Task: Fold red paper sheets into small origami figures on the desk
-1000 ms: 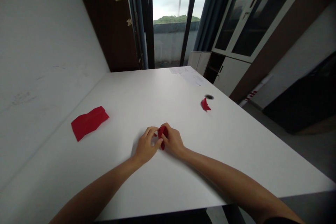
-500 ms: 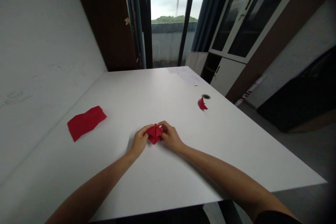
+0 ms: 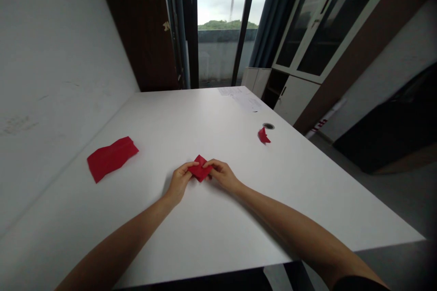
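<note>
Between my two hands is a small piece of folded red paper [image 3: 200,170], now a flattish diamond with one point facing away from me and one toward me. My left hand [image 3: 180,179] pinches its left corner, thumb on top. On the opposite corner, my right hand [image 3: 223,175] is closed with thumb and fingertips on the paper. The fingers under the paper are partly hidden. Both hands are low over the white table [image 3: 164,241], near its middle.
To the left lies a larger creased sheet of red paper [image 3: 112,158]. A small folded red paper shape [image 3: 263,136] stands at the right, beside a round cable hole [image 3: 268,126]. Printed sheets [image 3: 246,101] lie at the far right edge. A wall [image 3: 61,77] borders the table's left side.
The folded paper has gone from a peaked form with raised flaps to a flatter diamond. Both thumbs have come onto its upper face. The other red papers stay put.
</note>
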Demonstrator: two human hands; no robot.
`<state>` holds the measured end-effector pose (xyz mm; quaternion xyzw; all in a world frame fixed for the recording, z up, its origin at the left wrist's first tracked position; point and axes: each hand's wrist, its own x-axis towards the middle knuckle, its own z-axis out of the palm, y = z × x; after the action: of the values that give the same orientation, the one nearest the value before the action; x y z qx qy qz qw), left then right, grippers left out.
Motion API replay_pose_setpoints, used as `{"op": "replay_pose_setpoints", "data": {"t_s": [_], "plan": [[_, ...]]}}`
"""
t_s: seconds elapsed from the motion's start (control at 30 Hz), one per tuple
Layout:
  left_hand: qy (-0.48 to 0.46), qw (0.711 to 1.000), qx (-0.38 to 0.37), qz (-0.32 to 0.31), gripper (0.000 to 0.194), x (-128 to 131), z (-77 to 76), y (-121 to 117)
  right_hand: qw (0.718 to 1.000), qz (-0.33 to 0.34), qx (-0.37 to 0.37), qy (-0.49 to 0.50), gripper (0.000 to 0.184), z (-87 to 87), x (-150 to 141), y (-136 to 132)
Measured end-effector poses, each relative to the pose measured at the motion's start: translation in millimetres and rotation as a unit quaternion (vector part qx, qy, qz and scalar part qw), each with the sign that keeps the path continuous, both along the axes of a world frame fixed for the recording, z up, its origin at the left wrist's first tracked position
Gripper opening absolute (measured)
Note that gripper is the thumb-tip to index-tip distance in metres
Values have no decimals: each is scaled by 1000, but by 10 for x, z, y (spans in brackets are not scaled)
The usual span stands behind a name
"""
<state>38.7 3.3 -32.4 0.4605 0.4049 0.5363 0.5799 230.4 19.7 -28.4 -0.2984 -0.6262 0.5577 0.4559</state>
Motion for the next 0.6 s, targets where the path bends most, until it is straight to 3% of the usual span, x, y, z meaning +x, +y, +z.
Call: {"op": "replay_pose_setpoints", "data": {"t_s": [0.17,0.27,0.47,0.6], "plan": [[77,996,47,-15,21,7,-27,-7,996,-73,40,-28,18,20,27,19],[101,993,65,-7,23,-2,-31,-2,997,-57,44,-30,23,13,40,22],[52,998,41,18,32,-39,56,-11,999,-25,26,-17,32,1,59,13],[44,999,30,12,36,-46,35,-10,999,-43,23,-14,29,-14,65,21]]}}
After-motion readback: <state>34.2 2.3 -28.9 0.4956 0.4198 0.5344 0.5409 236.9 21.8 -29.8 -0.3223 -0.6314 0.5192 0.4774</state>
